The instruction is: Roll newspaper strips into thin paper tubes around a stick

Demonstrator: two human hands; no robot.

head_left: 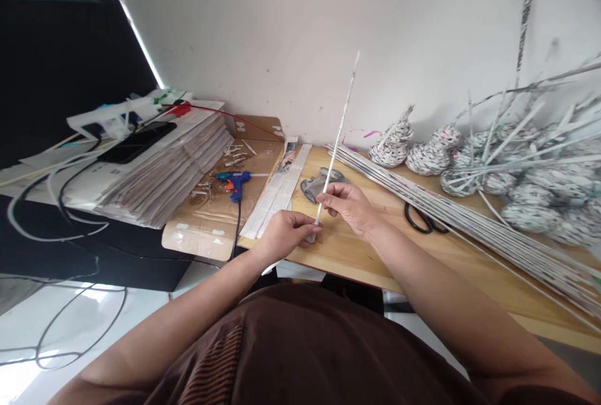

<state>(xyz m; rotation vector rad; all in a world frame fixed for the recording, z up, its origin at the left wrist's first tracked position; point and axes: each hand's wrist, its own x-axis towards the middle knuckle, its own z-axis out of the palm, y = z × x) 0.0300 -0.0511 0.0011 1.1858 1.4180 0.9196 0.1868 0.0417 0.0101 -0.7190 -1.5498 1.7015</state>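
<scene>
A thin rolled newspaper tube [345, 107] stands almost upright above the front of the table, leaning slightly right. My right hand [345, 205] pinches it low on its length. Just below, my left hand [287, 236] is closed around its bottom end, with finger and thumb together. A pale tail of paper sticks out under my left hand. Behind my right hand lies a grey roll of tape or wire-like material [323, 183], partly hidden by the tube. Flat newspaper strips [277, 192] lie to the left of my hands.
A blue glue gun [238, 184] rests on cardboard [188, 239] at left, beside a tall paper stack [173, 173] carrying a phone [138, 142] and cables. Rightward are a bundle of paper tubes [441, 214], black-handled scissors [417, 220] and several woven paper shapes [427, 153] against the wall.
</scene>
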